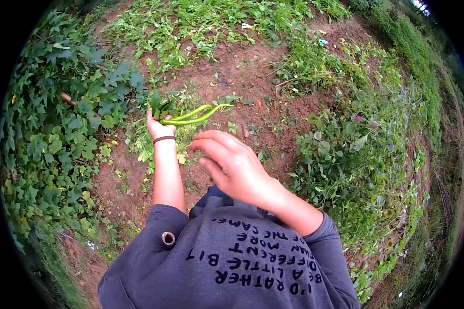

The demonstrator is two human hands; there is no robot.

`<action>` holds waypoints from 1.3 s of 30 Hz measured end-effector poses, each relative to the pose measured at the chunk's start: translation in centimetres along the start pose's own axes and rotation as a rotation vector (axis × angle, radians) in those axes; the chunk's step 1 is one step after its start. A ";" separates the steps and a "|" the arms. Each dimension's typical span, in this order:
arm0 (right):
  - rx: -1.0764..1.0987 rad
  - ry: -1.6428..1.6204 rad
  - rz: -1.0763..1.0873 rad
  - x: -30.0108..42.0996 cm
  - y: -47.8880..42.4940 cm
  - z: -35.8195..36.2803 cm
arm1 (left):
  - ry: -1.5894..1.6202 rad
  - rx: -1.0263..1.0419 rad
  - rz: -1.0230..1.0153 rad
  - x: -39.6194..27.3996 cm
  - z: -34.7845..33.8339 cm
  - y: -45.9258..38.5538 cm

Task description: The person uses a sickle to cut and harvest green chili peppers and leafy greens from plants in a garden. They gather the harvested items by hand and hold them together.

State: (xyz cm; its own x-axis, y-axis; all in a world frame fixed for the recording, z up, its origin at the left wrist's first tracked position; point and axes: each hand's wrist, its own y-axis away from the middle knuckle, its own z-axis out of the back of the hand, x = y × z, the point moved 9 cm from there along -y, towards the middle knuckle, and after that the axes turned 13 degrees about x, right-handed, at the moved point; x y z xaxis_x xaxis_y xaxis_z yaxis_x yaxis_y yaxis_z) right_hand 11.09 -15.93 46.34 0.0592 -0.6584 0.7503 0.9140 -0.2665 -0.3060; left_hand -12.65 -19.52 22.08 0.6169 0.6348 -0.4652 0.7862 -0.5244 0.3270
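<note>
Out in front on the left, my left hand [160,125] grips long green chili peppers [195,119] together with several dark green leaves [159,108]. The peppers are thin and curved, their tips pointing right. A dark band [164,139] circles the left wrist. My right hand [230,166] hovers before my body, back upward, fingers loosely bent and pointing left. It is apart from the peppers, and I see nothing in it, though the palm side is hidden.
Broad-leaved vines [62,127] grow thickly on the left. Leafy plants [355,154] fill the right side, and low greenery [201,23] spreads across the far end. Between them lies reddish-brown soil [232,73] with scattered weeds and red bits. A pale scrap [246,26] lies farther off.
</note>
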 end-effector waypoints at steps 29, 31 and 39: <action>0.747 -0.556 -0.626 -39.3 -17.0 -3.4 | 0.092 -0.015 -0.166 1.4 -15.2 -32.2; 0.557 -0.634 -0.749 -46.0 -15.9 -1.1 | 0.207 -0.048 -0.127 2.5 -11.6 -36.7; -0.138 -1.448 -0.983 -62.8 -9.4 9.1 | 0.072 -0.225 0.113 17.8 -5.2 -49.9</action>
State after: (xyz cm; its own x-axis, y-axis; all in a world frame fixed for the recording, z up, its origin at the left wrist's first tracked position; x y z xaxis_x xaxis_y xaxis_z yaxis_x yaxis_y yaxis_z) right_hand 2.42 34.35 7.48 -0.0971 0.8495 0.5186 0.7939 -0.2482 0.5551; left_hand -40.68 20.94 1.77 0.6960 0.6224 -0.3580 0.6953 -0.4599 0.5523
